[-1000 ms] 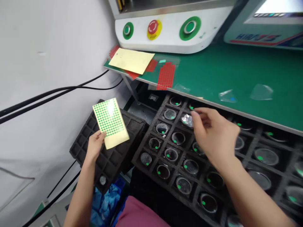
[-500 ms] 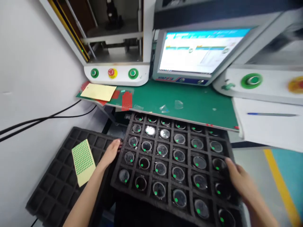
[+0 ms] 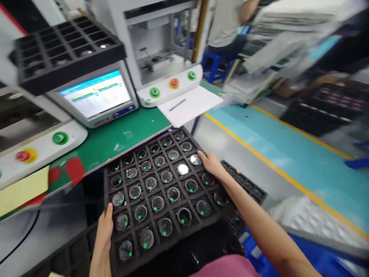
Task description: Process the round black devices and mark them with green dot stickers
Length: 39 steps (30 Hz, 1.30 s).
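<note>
A black foam tray (image 3: 148,173) is held up between both hands, its square compartments filled with round watch-like pieces that carry small green dots. My left hand (image 3: 105,227) grips the left edge, its thumb on top and the other fingers hidden. On the opposite side, my right hand (image 3: 211,164) clasps the right edge near the far corner, also with fingers out of sight beneath. One round piece (image 3: 183,169) shines brightly with reflected light.
A green bench (image 3: 147,121) carries a screen (image 3: 96,94), white paper (image 3: 191,104) with a pen, and red pieces. Another foam tray (image 3: 72,54) rests above the screen. At the right stand a lower tray (image 3: 245,182) and blue crates; a seated person (image 3: 226,27) is behind.
The view has swung to the right, showing the aisle and a lower tray. Both hands have carried the filled tray along, and it has turned relative to the bench.
</note>
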{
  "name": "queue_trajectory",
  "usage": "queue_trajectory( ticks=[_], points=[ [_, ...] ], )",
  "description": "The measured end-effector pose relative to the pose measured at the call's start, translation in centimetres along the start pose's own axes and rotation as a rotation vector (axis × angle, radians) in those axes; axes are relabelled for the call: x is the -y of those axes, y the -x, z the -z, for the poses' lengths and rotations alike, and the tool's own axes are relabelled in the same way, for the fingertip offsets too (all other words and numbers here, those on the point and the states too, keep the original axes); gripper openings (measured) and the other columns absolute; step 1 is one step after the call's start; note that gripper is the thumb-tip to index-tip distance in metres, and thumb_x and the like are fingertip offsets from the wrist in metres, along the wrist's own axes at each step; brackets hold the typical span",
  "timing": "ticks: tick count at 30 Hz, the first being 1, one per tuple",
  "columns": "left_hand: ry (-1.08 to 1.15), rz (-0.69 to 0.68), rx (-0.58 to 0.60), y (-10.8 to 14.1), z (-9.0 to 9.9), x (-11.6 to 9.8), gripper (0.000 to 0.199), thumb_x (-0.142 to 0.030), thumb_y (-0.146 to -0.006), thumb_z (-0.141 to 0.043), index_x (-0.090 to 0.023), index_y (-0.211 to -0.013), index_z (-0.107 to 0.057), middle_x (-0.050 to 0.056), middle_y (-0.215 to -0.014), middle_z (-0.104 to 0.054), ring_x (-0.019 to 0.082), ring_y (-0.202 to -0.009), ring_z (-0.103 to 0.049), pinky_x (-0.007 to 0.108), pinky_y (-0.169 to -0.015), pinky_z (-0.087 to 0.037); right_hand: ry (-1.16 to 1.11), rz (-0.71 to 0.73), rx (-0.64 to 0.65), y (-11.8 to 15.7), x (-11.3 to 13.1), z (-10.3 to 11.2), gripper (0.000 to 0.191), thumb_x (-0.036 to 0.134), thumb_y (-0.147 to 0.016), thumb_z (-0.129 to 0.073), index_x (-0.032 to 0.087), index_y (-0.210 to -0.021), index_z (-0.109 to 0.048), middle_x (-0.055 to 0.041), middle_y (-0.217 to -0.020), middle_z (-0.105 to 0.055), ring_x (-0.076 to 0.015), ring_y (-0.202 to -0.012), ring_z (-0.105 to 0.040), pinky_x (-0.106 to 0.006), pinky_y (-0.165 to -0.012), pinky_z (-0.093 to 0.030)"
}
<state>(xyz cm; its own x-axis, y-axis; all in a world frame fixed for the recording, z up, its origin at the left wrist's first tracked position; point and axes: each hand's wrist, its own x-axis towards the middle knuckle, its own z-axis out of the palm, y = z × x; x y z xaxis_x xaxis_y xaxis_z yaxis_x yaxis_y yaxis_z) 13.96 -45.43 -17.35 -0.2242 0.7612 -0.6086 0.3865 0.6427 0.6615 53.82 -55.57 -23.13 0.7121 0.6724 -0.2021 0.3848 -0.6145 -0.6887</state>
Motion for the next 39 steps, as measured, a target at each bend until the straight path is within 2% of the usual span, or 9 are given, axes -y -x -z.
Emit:
queue_trajectory(
  ticks=[7,13,17,20,26,29,32,36,39],
  points=[
    [-0.13,-0.214,0.184,-0.2,-3.8,-5.2,0.045,-0.033,-0.1,-0.045,-0.001,-0.13,-0.057,0.018,-0.127,-0.061,0.023,-0.117,-0.061,0.033,-0.106,-0.043,-0.068,-0.185,-0.156,4.3,-3.4,3.7,0.041,0.046,-0.098,-0.049,0.009,-0.094,-0.064,-0.0102,-0.094,-0.064,-0.0171,-0.091,-0.061,-0.036,-0.089,-0.047],
    [-0.252,-0.432,0.433,-0.3,-10.3,-8.8,0.037,-0.026,-0.1,-0.045,-0.002,-0.123,-0.061,0.018,-0.13,-0.059,0.022,-0.123,-0.057,0.031,-0.109,-0.039,-0.102,-0.415,-0.342,8.9,-7.1,7.4,0.036,0.041,-0.098,-0.048,0.01,-0.091,-0.064,-0.0098,-0.094,-0.064,-0.017,-0.087,-0.059,-0.034,-0.085,-0.044],
    [-0.342,-0.529,0.659,0.7,-15.8,-9.9,0.038,-0.028,-0.101,-0.043,-0.002,-0.124,-0.059,0.018,-0.128,-0.06,0.022,-0.116,-0.061,0.031,-0.103,-0.044,-0.121,-0.585,-0.497,12.4,-9.1,10.6,0.034,0.039,-0.096,-0.05,0.011,-0.081,-0.062,-0.009,-0.083,-0.061,-0.0162,-0.075,-0.053,-0.03,-0.074,-0.04],
    [-0.434,-0.625,0.751,2.2,-20.6,-10.8,0.038,-0.03,-0.101,-0.042,-0.002,-0.121,-0.06,0.018,-0.126,-0.061,0.023,-0.116,-0.061,0.031,-0.102,-0.044,-0.148,-0.663,-0.635,14.3,-10.6,12.7,0.033,0.037,-0.093,-0.052,0.012,-0.073,-0.058,-0.0064,-0.072,-0.055,-0.0147,-0.067,-0.045,-0.028,-0.067,-0.035],
    [-0.678,-0.934,0.809,6.9,-33.6,-14.9,0.041,-0.034,-0.1,-0.046,-0.005,-0.125,-0.058,0.018,-0.13,-0.058,0.028,-0.124,-0.054,0.036,-0.106,-0.039,-0.168,-0.798,-0.946,14.5,-15.8,14.8,0.03,0.038,-0.092,-0.049,0.014,-0.073,-0.052,-0.0042,-0.071,-0.049,-0.0143,-0.066,-0.039,-0.029,-0.07,-0.034],
    [-0.81,-1.085,0.822,9.1,-41.2,-17.2,0.039,-0.032,-0.099,-0.046,-0.003,-0.121,-0.059,0.021,-0.128,-0.059,0.03,-0.125,-0.053,0.037,-0.107,-0.038,-0.25,-0.871,-1.057,12.9,-19.0,13.9,0.027,0.036,-0.094,-0.047,0.013,-0.084,-0.055,-0.0072,-0.084,-0.055,-0.0159,-0.077,-0.048,-0.032,-0.081,-0.039],
    [-0.931,-1.209,0.826,10.4,-48.1,-18.8,0.038,-0.032,-0.1,-0.045,-0.003,-0.12,-0.059,0.02,-0.127,-0.059,0.029,-0.122,-0.055,0.035,-0.104,-0.039,-0.414,-0.935,-1.132,10.7,-21.8,11.3,0.021,0.029,-0.095,-0.048,0.01,-0.096,-0.056,-0.0097,-0.098,-0.059,-0.0175,-0.092,-0.053,-0.035,-0.092,-0.04],
    [-1.101,-1.328,0.835,10.8,-55.4,-19.0,0.039,-0.034,-0.101,-0.044,-0.006,-0.126,-0.055,0.017,-0.125,-0.061,0.028,-0.12,-0.056,0.034,-0.102,-0.04,-0.776,-0.99,-1.144,8.4,-24.3,5.7,0.017,0.019,-0.093,-0.054,0.008,-0.105,-0.057,-0.0089,-0.107,-0.06,-0.0162,-0.099,-0.057,-0.036,-0.095,-0.044],
    [-1.26,-1.376,0.854,10.7,-59.7,-17.5,0.041,-0.036,-0.1,-0.045,-0.012,-0.133,-0.051,0.014,-0.125,-0.062,0.029,-0.119,-0.057,0.037,-0.101,-0.041,-1.088,-1.09,-1.115,7.5,-25.1,0.6,0.017,0.013,-0.091,-0.056,0.008,-0.108,-0.056,-0.008,-0.106,-0.06,-0.0148,-0.097,-0.058,-0.034,-0.092,-0.048]
  ],
)
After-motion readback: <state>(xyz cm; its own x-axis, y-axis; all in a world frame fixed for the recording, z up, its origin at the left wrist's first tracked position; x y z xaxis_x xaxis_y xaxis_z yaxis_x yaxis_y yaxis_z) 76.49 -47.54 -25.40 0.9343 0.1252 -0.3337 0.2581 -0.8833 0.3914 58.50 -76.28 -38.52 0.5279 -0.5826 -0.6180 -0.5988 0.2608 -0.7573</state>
